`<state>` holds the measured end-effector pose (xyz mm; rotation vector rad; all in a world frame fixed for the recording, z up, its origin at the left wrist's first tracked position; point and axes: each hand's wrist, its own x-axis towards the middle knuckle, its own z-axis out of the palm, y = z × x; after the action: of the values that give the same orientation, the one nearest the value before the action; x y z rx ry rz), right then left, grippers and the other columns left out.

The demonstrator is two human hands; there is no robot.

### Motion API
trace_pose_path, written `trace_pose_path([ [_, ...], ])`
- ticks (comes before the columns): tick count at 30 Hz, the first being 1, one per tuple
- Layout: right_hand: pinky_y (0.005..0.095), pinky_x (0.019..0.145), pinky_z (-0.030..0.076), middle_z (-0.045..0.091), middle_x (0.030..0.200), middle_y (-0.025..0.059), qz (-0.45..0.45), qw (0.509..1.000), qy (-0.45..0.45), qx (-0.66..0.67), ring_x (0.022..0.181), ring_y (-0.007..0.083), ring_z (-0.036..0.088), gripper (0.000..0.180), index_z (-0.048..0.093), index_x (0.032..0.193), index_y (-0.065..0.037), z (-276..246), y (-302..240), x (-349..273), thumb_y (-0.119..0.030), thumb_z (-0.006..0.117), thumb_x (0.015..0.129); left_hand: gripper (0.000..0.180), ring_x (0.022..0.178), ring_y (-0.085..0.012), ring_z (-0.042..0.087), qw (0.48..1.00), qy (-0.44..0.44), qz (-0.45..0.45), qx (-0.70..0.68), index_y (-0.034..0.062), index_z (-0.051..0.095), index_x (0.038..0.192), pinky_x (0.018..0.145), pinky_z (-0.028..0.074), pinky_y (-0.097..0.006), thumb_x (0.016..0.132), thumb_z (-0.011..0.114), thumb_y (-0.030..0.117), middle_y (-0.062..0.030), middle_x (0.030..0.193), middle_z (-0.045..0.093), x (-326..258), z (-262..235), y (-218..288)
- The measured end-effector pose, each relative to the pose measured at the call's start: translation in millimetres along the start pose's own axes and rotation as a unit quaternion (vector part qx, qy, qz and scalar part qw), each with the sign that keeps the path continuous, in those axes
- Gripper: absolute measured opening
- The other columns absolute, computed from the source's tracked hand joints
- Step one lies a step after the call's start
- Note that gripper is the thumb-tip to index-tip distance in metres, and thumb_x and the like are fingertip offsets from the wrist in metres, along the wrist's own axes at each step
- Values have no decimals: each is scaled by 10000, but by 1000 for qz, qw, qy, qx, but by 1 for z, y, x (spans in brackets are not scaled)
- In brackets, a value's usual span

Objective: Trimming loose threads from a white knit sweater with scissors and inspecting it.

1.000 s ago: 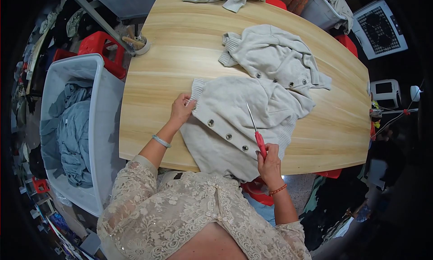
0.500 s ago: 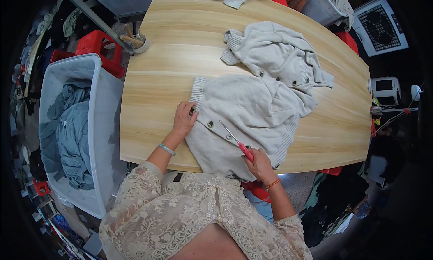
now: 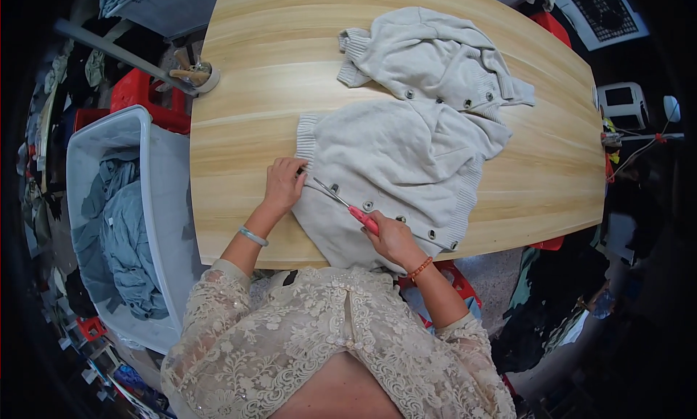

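Flanking the bench's [image 3: 239, 128] left edge, a white tub [image 3: 165, 208] of blue-grey cloth [image 3: 131, 237] stands near a filled cup [image 3: 210, 79]; a second cardigan [image 3: 428, 56] touches the cream cardigan's [image 3: 385, 143] far side. Rumpled, dark-buttoned, the latter reaches the near edge, left hand [image 3: 285, 183] pinching it, right hand [image 3: 396, 241] gripping a red-handled tool [image 3: 359, 216].

Blouse [image 3: 290, 361]: beige lace is showing flowers and small glints
Sleeves [image 3: 214, 299]: sheer floral lace is running into plain beige cuffs [image 3: 232, 271]
Bangle [image 3: 253, 236]: a smooth pale grey-blue band is ringing the left wrist [image 3: 263, 220]
Bracelet [image 3: 420, 268]: orange-red beads are ringing the right wrist [image 3: 412, 257]
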<state>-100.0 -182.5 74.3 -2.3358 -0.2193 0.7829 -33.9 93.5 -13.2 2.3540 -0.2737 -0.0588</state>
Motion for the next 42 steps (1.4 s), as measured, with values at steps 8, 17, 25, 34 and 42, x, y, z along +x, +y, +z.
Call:
trace_pose_path([
  [8,484,632,469,631,736,182,40,998,13,-50,719,383,624,237,549,999,-81,-10,38,-54,-265,610,862,406,919,-322,533,995,-93,41,24,71,546,1084,782,456,-397,713,711,65,-140,1017,530,-12,51,45],
  [17,486,698,480,638,774,193,57,998,4,-26,775,392,628,260,538,991,-69,6,25,-49,-287,598,862,135,674,-243,604,974,-187,-33,-122,3,591,862,616,477,-317,736,630,-24,-116,757,620,4,43,26],
  [25,470,752,468,619,909,173,79,990,96,70,888,372,595,234,540,1074,-69,14,49,-98,-176,566,868,389,933,-315,545,979,-140,150,4,68,594,1100,818,456,-416,724,693,57,-111,995,608,4,56,70],
  [34,486,674,478,644,768,181,161,985,51,-28,752,390,627,200,558,940,-65,7,50,-119,-237,600,846,257,848,-333,539,962,-242,109,-69,50,536,870,739,441,-404,681,707,17,-126,845,548,3,101,77],
  [42,493,704,481,645,818,193,127,988,85,35,802,397,626,220,561,966,-61,26,51,-119,-246,594,851,220,799,-308,568,948,-294,107,-52,45,610,866,743,460,-387,679,724,58,-117,850,599,5,91,80],
])
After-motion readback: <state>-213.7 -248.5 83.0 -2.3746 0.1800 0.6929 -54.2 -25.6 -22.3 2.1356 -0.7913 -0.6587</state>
